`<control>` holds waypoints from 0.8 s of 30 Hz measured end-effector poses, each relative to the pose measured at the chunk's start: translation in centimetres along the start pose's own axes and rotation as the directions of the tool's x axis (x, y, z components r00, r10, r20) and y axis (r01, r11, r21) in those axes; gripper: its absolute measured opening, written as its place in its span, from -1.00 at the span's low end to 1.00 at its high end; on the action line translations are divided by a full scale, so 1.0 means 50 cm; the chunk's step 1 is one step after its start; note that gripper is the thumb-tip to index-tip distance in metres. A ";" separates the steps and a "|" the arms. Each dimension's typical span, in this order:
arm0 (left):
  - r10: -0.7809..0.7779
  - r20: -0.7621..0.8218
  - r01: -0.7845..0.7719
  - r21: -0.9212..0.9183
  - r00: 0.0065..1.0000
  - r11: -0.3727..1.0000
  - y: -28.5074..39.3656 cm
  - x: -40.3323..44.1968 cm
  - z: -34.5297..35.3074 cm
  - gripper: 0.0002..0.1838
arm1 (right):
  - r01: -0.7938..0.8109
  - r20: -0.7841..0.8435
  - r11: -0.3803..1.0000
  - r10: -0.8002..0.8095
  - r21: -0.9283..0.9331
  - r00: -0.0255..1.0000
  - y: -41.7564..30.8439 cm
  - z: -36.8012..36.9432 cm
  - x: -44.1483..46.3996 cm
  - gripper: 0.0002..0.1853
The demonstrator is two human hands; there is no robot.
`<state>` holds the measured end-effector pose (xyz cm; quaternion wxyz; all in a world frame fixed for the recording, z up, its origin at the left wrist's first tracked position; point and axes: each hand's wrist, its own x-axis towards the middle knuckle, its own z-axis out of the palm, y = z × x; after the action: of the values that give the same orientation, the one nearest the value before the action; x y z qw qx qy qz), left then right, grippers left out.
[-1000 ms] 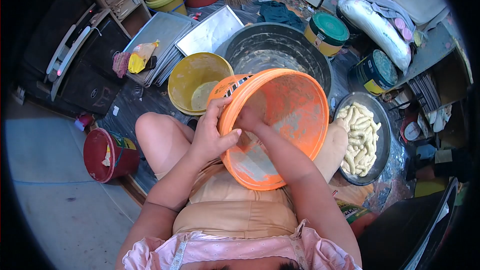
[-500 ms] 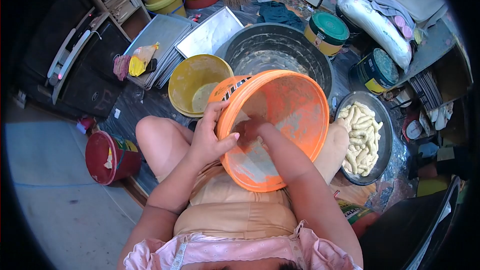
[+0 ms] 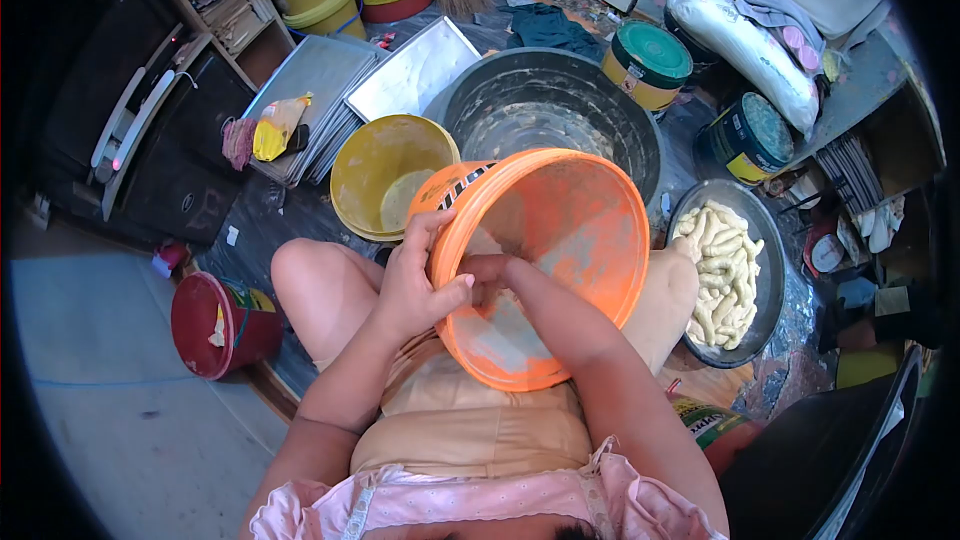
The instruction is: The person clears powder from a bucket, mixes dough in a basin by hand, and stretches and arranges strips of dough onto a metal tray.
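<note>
An orange bucket [image 3: 590, 240] lies tilted in my lap, its mouth turned up toward me and its inside smeared with a pale residue. My left hand [image 3: 422, 285] grips its left rim, thumb over the edge and fingers around the outside. Inside, my right hand [image 3: 488, 272] is bent against the left inner wall; its fingertips are in shadow and hard to make out. Right of my knee, a dark basin [image 3: 768, 270] holds several pale, finger-shaped dough pieces [image 3: 722, 275].
A yellow bucket [image 3: 385, 165] and a large dark tub [image 3: 645, 135] stand beyond the orange bucket. At left is a red bucket [image 3: 225, 325]. Stacked trays [image 3: 320, 80] lie behind, lidded pails [image 3: 650, 55] stand back right, and a black container [image 3: 810, 450] is lower right.
The orange bucket has shifted slightly down and left with my left hand. My right hand has moved a little down and left along the bucket's inner wall.
</note>
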<state>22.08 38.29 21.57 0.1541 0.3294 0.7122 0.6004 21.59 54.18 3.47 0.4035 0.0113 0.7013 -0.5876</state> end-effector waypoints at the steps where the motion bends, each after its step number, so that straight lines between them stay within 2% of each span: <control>1: -0.022 0.015 0.022 -0.004 1.000 1.000 0.002 -0.003 -0.003 -0.24 | 0.058 -0.029 0.993 -0.055 0.102 0.998 -0.019 0.004 -0.005 -0.49; 3: -0.045 0.010 0.045 -0.039 0.999 0.998 0.001 -0.007 -0.008 -0.24 | 0.243 -0.220 0.963 -0.265 -0.120 0.939 -0.036 -0.018 0.037 -0.46; 4: -0.059 0.009 0.059 -0.055 0.998 0.997 0.000 -0.009 -0.009 -0.24 | 0.353 -0.405 0.933 -0.347 -0.061 0.846 -0.007 -0.046 0.101 -0.49; 7: -0.069 0.042 0.074 -0.133 0.997 0.988 0.012 -0.005 -0.016 -0.17 | 0.311 -0.707 0.950 -0.210 0.015 0.675 -0.023 -0.124 0.189 -0.52; 10: -0.088 0.064 0.096 -0.135 0.994 0.986 0.017 0.000 -0.026 -0.08 | 0.187 -0.793 0.975 -0.209 -0.122 0.573 -0.026 -0.127 0.198 -0.50; 13: 0.070 0.027 -0.071 0.059 0.997 0.996 -0.002 -0.001 -0.040 -0.09 | 0.078 -0.660 0.880 -0.407 -0.468 0.632 -0.013 -0.078 0.184 -0.48; 16: 0.021 0.017 -0.021 0.049 1.000 0.999 0.004 -0.012 -0.044 -0.12 | 0.178 -0.305 0.687 -0.519 -0.704 0.798 0.009 0.004 0.153 -0.46; 19: 0.064 0.013 -0.065 0.069 0.998 0.995 0.002 -0.012 -0.049 -0.12 | 0.244 -0.008 0.543 -0.420 -0.804 0.907 0.032 0.046 0.085 -0.44; 20: 0.032 0.037 -0.033 0.036 0.999 0.999 0.000 -0.015 -0.052 -0.11 | 0.257 0.059 0.509 -0.372 -0.821 0.926 0.032 0.050 0.061 -0.44; 22: -0.027 0.085 0.030 -0.027 0.996 0.999 -0.004 -0.023 -0.059 -0.07 | 0.213 0.121 0.422 -0.234 -0.881 0.965 0.017 0.031 0.018 -0.42; 23: -0.012 0.038 0.014 -0.046 0.999 0.999 -0.006 -0.027 -0.062 -0.08 | 0.177 0.104 0.425 -0.190 -0.888 0.976 0.008 0.016 0.003 -0.41; 24: 0.002 -0.006 -0.003 -0.066 1.000 0.998 -0.008 -0.030 -0.064 -0.08 | 0.118 0.008 0.500 -0.217 -0.858 0.976 0.003 -0.011 0.011 -0.43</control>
<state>21.12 34.88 21.64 0.1619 0.3231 0.6921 0.6248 20.98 54.43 3.03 0.2622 -0.2267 0.9159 -0.2024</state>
